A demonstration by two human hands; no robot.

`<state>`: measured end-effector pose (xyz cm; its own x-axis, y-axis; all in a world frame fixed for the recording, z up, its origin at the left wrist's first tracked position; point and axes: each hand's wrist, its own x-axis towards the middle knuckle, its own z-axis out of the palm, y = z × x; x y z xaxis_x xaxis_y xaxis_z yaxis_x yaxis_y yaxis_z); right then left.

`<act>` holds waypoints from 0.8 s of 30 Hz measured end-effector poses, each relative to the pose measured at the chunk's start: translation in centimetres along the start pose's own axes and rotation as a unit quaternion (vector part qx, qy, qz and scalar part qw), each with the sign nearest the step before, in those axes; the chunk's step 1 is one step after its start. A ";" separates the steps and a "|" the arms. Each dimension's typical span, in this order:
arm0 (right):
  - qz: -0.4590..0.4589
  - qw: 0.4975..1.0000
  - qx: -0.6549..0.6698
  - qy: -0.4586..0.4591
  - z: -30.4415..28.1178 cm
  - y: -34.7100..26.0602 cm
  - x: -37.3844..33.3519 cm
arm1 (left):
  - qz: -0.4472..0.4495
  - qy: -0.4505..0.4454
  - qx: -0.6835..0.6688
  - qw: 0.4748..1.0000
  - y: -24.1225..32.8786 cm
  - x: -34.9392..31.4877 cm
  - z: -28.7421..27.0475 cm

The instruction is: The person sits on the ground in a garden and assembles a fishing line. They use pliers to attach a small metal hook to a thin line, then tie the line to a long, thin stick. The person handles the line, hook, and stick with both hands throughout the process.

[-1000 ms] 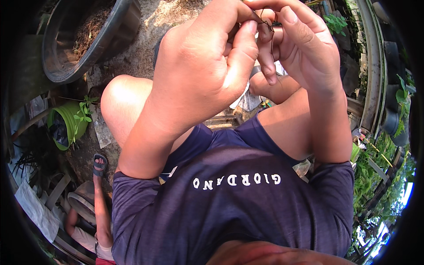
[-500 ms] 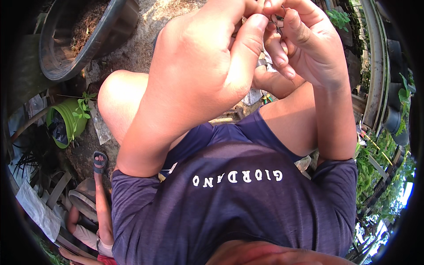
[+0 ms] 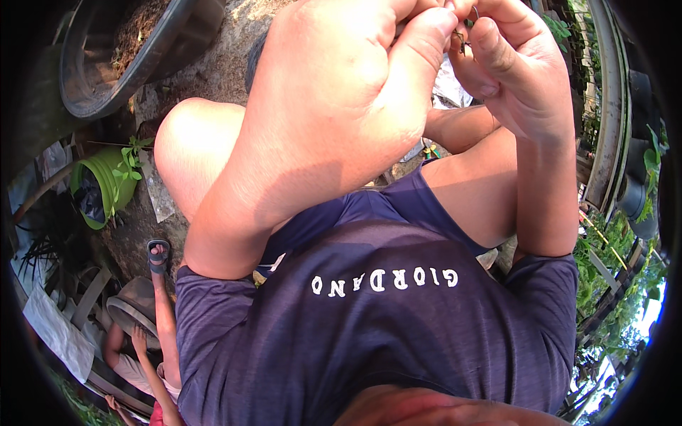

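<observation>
My two hands meet at the top edge of the view, raised in front of my bent legs. My left hand point(image 3: 348, 85) is closed, its thumb pressed against the bent fingers. Its back hides most of what the fingertips grip. My right hand point(image 3: 522, 71) is closed too, thumb and fingers bent toward the left fingertips. Between them shows a thin, dark, twisted piece that looks like wire point(image 3: 463, 44), with a curved end by the right fingers. Its full shape is hidden by the fingers.
A large black pot point(image 3: 92, 106) with soil stands at the upper left. Below it are a green pot point(image 3: 117, 188) and a small leafy plant point(image 3: 130, 167). At the lower left another person's sandalled foot point(image 3: 158, 252) and arms show beside a round basin point(image 3: 135, 305). Plants line the right side.
Both hands have shifted slightly to the right, staying together with the wire-like piece. At the lower left the other person's arm has come up to the basin.
</observation>
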<state>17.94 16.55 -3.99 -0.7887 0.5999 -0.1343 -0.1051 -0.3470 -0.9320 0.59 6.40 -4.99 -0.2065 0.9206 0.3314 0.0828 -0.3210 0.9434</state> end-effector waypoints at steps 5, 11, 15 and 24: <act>0.016 0.999 -0.031 0.041 0.4 -0.1 -0.1 | -0.057 -0.020 0.004 0.998 0.6 -0.1 -0.2; 0.021 0.995 -0.068 0.062 0.7 -0.3 -0.3 | -0.142 -0.054 0.004 0.988 2.4 0.5 -0.5; 0.007 0.996 -0.081 0.046 0.7 -0.5 -0.3 | -0.146 -0.049 -0.057 0.986 1.5 -0.2 -0.7; -0.069 0.990 -0.117 0.024 0.1 -1.1 0.1 | -0.182 -0.016 -0.305 0.935 0.1 -2.2 -0.2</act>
<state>17.90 16.98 -2.91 -0.7467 0.6651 -0.0106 -0.0621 -0.0855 -0.9944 0.88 4.32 -5.57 -0.0824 0.9966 -0.0043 -0.5606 -0.0428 0.8270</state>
